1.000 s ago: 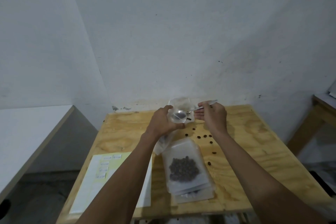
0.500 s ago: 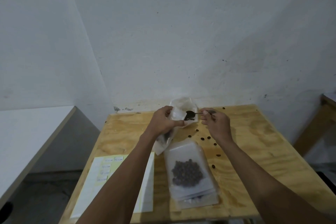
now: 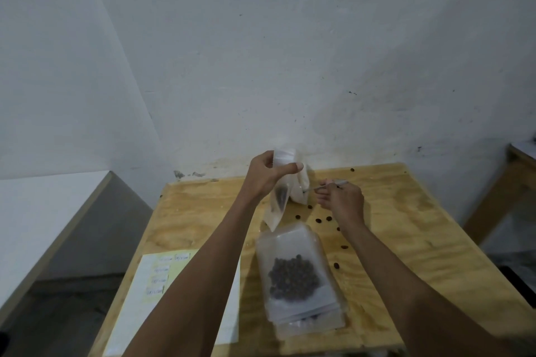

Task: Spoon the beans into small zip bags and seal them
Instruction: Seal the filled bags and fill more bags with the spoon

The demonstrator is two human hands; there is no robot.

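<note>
My left hand (image 3: 268, 175) grips the top of a small clear zip bag (image 3: 278, 206), lifted above the table, with a few dark beans low inside it. Behind it stands a larger translucent bag (image 3: 301, 188). My right hand (image 3: 342, 200) pinches a metal spoon (image 3: 333, 184) by its handle; the bowl end points left toward that larger bag and is hidden behind it. Nearer me lies a stack of filled zip bags (image 3: 295, 275), the top one showing a heap of dark beans. Loose beans (image 3: 319, 220) are scattered on the wood between the stack and my right hand.
The plywood table (image 3: 406, 229) stands against a white wall. A white sheet with yellow labels (image 3: 162, 275) lies at its near left edge. A white counter (image 3: 43, 211) stands to the left and another wooden table (image 3: 516, 171) at far right.
My left hand has raised the small bag higher. The spoon has left the bag's mouth and my right hand has dropped lower and to the right.
</note>
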